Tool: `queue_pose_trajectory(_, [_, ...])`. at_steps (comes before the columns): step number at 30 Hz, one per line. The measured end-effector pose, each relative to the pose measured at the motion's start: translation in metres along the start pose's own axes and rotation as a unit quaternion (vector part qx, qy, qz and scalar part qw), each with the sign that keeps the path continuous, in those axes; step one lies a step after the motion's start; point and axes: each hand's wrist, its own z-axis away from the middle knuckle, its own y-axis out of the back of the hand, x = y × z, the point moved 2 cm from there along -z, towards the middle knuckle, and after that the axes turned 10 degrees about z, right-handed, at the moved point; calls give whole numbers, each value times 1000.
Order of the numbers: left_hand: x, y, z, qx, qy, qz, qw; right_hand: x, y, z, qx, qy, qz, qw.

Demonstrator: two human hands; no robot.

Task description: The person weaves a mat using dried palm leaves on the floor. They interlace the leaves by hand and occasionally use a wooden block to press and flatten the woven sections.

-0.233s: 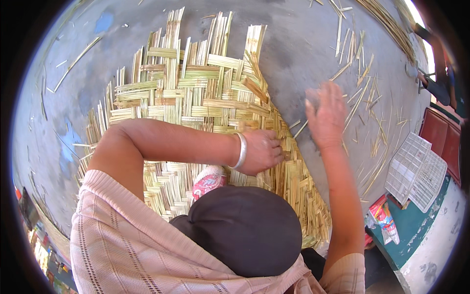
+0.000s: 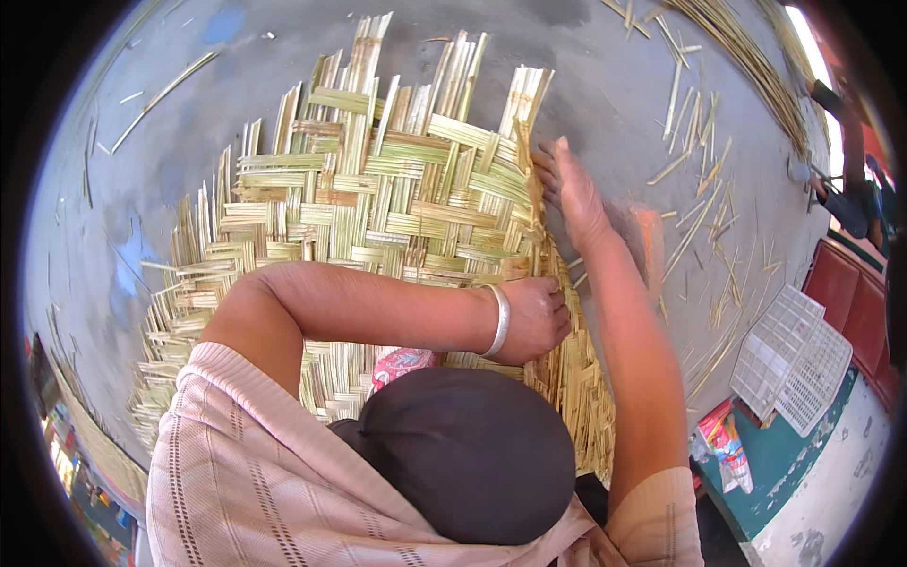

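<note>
A woven mat of flat split strips, pale green and straw-coloured [image 2: 387,222], lies on the floor in front of me. Loose strip ends stick out along its far and left sides. My left hand [image 2: 532,319], with a silver bangle at the wrist, rests on the mat's right edge, its fingers curled over the strips there. Farther up that edge, my right hand [image 2: 570,189] lies with extended fingers against the upturned strips [image 2: 525,180]. Nothing shows in its grasp. My left forearm covers part of the weave.
Loose strip scraps [image 2: 704,217] litter the grey floor on the right. An orange block [image 2: 647,248] lies beside my right forearm. A strip bundle [image 2: 746,66] lies far right, near another person's leg [image 2: 846,203]. White perforated trays [image 2: 803,364] and a colourful packet [image 2: 726,444] sit at right.
My right hand has swung left from over the floor to the mat's edge. The left hand stays at that edge, with its fingers more curled. The whole view has shifted slightly.
</note>
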Motion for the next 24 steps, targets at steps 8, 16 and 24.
queue_pose_trajectory(8, [-7, 62, 50, 213, -19, 35, 976, -14, -20, -46, -197, -97, -285, 933])
queue_pose_trajectory(16, [-116, 31, 80, 190, 316, -150, 917, -27, -20, -55, -241, -31, -367, 898])
queue_pose_trajectory(24, [-128, 11, 81, 178, 348, -173, 904, -22, -19, -59, -227, -61, -317, 919])
